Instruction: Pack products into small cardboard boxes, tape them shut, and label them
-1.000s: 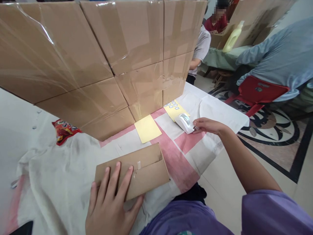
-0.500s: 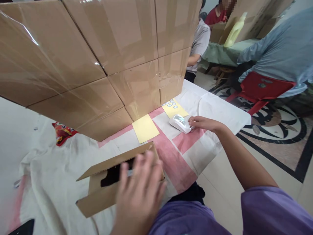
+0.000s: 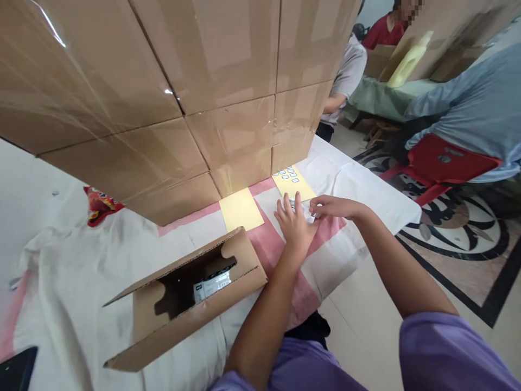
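My left hand [image 3: 293, 224] is spread over the white tape dispenser [image 3: 311, 218], fingers apart and hiding most of it. Whether the palm presses on it I cannot tell. At the dispenser's right end, the fingers of my right hand [image 3: 331, 207] are pinched together on what looks like a shiny bit of clear tape. Nearer to me an open cardboard box [image 3: 244, 277] lies with flaps apart on its left side. Inside it shows a dark item with a whitish printed label [image 3: 212, 286].
Taped cardboard boxes [image 3: 232, 141] form a wall behind the table. Before it lie a plain yellow card [image 3: 241, 209] and a yellow sheet of small stickers [image 3: 293, 183]. A red packet [image 3: 100, 207] is at left, a dark device [image 3: 18, 369] at lower left. Other people sit beyond.
My left hand has moved from above the cardboard box over to the tape dispenser, uncovering the box's opening. My right hand stays at the dispenser's end. The view has shifted slightly.
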Tool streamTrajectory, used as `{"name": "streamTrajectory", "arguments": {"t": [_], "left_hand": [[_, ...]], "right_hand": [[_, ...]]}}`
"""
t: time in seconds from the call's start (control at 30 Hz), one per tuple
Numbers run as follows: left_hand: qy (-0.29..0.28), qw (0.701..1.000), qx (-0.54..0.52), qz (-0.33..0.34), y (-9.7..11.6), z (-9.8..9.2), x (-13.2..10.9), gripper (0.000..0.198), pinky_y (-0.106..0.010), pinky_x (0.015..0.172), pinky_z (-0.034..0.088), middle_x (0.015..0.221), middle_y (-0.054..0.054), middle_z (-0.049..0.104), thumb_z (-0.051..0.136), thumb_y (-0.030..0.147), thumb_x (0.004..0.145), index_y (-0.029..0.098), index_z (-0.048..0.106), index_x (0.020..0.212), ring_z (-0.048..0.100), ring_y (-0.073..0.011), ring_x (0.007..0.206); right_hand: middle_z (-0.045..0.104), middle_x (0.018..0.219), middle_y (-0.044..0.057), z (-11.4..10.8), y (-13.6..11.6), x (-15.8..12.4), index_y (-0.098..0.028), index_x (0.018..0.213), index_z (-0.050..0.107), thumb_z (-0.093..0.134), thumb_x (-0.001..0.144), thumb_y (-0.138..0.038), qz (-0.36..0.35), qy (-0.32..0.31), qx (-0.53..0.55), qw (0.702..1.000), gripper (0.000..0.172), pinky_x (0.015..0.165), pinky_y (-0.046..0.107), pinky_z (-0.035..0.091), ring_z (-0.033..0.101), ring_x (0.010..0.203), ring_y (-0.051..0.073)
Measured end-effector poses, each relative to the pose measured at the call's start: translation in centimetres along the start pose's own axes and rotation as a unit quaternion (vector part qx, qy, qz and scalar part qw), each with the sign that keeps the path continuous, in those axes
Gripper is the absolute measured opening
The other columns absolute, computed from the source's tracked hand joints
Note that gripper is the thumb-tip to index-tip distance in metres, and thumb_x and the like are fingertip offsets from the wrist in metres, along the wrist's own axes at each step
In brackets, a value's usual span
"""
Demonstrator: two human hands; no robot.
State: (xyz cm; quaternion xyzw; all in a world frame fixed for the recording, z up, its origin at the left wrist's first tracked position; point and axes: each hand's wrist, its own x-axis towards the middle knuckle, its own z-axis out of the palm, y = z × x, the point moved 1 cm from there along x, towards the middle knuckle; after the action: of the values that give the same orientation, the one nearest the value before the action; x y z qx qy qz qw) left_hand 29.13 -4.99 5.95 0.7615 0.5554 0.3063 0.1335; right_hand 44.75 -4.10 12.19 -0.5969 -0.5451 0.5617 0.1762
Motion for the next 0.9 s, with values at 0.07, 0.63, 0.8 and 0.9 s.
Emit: {"name": "streamTrajectory", "arguments": {"t": [0.07,0.63,0.8,0.9], "left_hand": [[0.016,1.000,-0.008,0.016,-0.3,0.4,-0.2,0.088,-0.056,0.117,0.037,0.158,-0.015,0.041,0.067,0.068,0.080,0.024,0.042,0.152,0.039,-0.0383,0.142],[0.035,0.998,-0.033,0.032,-0.9,0.6,0.0,0.090,-0.048,0.118,0.038,0.151,-0.015,0.048,0.078,0.046,0.072,0.015,0.041,0.148,0.043,-0.0346,0.135],[0.043,0.998,-0.034,0.037,-1.0,0.7,0.0,0.089,-0.048,0.117,0.039,0.150,-0.017,0.049,0.078,0.047,0.072,0.013,0.043,0.147,0.044,-0.0353,0.135],[0.048,0.997,-0.036,0.039,-1.0,0.7,0.0,0.084,-0.048,0.118,0.039,0.149,-0.017,0.049,0.075,0.045,0.075,0.013,0.044,0.146,0.045,-0.0350,0.135]], "right_hand": [[0.058,0.076,0.000,-0.3,0.1,0.0,-0.019,0.071,0.056,0.077,0.079,-0.044,0.002,-0.013,0.018,1.000,0.034,0.079,0.034,0.052,0.069,0.084,0.023],[0.065,0.079,0.002,-0.8,1.6,-2.3,-0.018,0.080,0.064,0.070,0.084,-0.050,-0.023,-0.002,0.001,1.000,0.033,0.076,0.032,0.043,0.057,0.077,0.018],[0.071,0.088,0.007,-0.3,1.5,-3.2,-0.017,0.083,0.066,0.068,0.088,-0.056,-0.030,-0.011,0.011,0.999,0.039,0.077,0.033,0.044,0.060,0.083,0.019],[0.072,0.093,0.009,-0.4,1.8,-3.5,-0.017,0.086,0.065,0.066,0.089,-0.059,-0.010,-0.020,0.011,1.000,0.043,0.075,0.033,0.045,0.062,0.085,0.020]]}}
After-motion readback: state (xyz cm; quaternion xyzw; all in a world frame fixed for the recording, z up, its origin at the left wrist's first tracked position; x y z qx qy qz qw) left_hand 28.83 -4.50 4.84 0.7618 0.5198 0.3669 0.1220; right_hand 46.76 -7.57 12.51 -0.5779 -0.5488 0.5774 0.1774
